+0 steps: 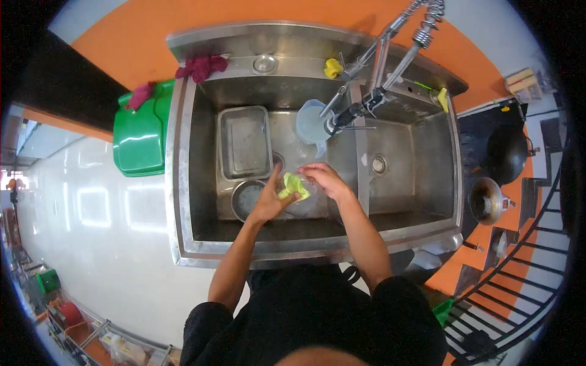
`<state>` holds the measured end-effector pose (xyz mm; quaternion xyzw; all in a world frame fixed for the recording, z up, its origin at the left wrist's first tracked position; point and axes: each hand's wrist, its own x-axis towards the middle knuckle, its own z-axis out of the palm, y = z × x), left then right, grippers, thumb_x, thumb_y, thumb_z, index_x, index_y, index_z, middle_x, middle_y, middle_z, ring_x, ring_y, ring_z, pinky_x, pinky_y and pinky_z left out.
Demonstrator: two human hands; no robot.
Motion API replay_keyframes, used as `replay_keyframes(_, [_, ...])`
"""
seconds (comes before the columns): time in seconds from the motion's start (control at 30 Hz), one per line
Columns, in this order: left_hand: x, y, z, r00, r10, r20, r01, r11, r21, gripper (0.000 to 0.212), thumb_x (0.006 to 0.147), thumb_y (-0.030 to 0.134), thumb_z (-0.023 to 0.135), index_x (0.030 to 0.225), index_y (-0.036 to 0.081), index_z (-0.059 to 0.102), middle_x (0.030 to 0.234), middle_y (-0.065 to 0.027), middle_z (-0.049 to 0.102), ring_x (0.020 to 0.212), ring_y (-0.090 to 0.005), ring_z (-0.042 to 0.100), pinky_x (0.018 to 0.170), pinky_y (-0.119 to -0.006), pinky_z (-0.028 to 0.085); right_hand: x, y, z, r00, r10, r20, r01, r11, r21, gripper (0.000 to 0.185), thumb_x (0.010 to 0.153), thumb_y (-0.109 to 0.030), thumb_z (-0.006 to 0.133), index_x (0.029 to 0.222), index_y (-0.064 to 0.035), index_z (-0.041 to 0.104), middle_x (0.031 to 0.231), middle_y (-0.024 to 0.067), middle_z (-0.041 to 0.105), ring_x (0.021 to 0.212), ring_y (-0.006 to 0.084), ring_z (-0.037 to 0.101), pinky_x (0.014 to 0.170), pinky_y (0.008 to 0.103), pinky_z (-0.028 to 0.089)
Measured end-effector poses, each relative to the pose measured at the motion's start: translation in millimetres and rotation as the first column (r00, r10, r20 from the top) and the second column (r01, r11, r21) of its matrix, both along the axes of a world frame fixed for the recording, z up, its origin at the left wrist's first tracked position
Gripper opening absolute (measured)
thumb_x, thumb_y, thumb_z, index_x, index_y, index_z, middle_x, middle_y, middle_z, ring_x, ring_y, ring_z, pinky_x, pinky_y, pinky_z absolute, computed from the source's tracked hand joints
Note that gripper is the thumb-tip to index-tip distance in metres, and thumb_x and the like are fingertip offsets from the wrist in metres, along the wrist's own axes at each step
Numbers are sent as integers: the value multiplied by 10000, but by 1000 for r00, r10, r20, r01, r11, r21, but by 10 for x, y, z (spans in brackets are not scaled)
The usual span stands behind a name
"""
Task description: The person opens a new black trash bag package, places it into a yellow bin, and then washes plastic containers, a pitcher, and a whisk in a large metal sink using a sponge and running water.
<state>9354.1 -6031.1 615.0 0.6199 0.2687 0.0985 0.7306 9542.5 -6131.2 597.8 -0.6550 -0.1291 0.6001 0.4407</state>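
Over the left basin of a stainless steel sink (pixel 341 228), my left hand (pixel 268 201) grips a crumpled yellow-green cloth (pixel 293 185). My right hand (pixel 324 179) has its fingertips at the rim of a clear, see-through vessel (pixel 312 188), which the cloth partly covers. Its exact shape is hard to make out. Below on the basin floor, a rectangular metal tray (pixel 245 144) lies to the left. A round metal pan (pixel 245 199) sits nearer me, partly hidden by my left hand. Beyond my right hand stands a translucent bluish pitcher (pixel 311 121), its handle towards me.
A spring-hose faucet (pixel 352 114) reaches over the pitcher and divider. The right basin (pixel 391 137) has a drain. Dark red cloth (pixel 201 68) and yellow cloth (pixel 333 68) lie on the back ledge. A green bin (pixel 139 142) stands left; a wok (pixel 506 153) sits right.
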Motion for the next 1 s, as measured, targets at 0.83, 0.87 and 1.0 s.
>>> replay_keyframes(0.83, [-159, -612, 194, 872, 488, 30, -489, 871, 51, 161, 893, 139, 537, 817, 16, 608, 759, -27, 589, 707, -120, 499, 613, -311, 426, -836, 97, 1072, 479, -182, 859, -404, 823, 400, 255, 868, -201, 576, 1011, -19, 683, 1118, 153, 664, 1163, 327, 568, 1046, 456, 358])
replay_keyframes(0.87, [-128, -708, 298, 860, 501, 93, -507, 860, 59, 121, 847, 121, 559, 841, 13, 613, 789, -37, 608, 747, -124, 520, 646, -324, 453, -896, -2, 1139, 360, -203, 910, -476, 799, 367, 253, 890, -209, 561, 1009, -36, 702, 1107, 144, 676, 1151, 330, 582, 1057, 460, 349])
replay_keyframes(1.0, [-161, -830, 522, 910, 248, 332, -322, 928, 187, 198, 869, 217, 601, 838, 22, 585, 740, -23, 573, 712, -121, 514, 635, -326, 445, -617, 11, 1064, 631, -335, 700, -156, 829, 538, 314, 940, -236, 506, 907, 5, 704, 951, 131, 711, 897, 206, 661, 860, 351, 475])
